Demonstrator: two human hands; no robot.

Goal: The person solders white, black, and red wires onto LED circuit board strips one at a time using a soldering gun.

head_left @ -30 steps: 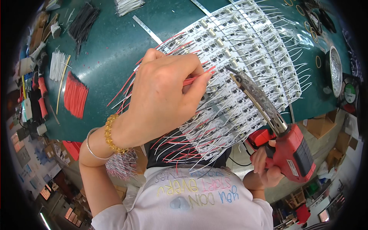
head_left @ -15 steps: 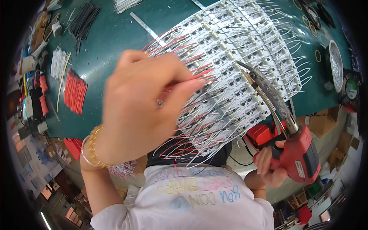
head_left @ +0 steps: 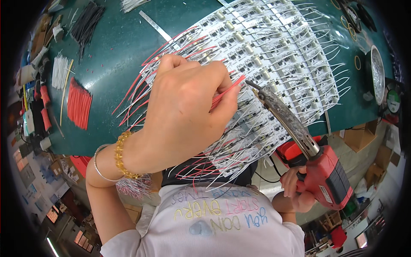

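Observation:
My left hand (head_left: 186, 111) pinches a thin red wire (head_left: 229, 91) between thumb and fingers, its end lying against a row of small white circuit boards (head_left: 265, 55) spread on the green mat (head_left: 115, 55). A gold bead bracelet and a silver bangle sit on that wrist. My right hand (head_left: 295, 192) grips the red handle of a soldering gun (head_left: 329, 177). Its long dark barrel (head_left: 282, 113) slants up left, and the tip (head_left: 250, 84) sits just right of the red wire's end, over the boards. Many red and white leads stick out from the board rows.
On the mat's left lie a bundle of cut red wires (head_left: 79, 103), white wires (head_left: 60, 70) and black wires (head_left: 87, 23). A round metal tin (head_left: 377, 73) stands at the right edge. A metal strip (head_left: 156, 25) lies near the top. Cardboard boxes (head_left: 359, 137) sit below right.
My left hand lifted toward the camera and then dropped back to the boards with the red wire. The soldering gun tip has stayed close to the same spot.

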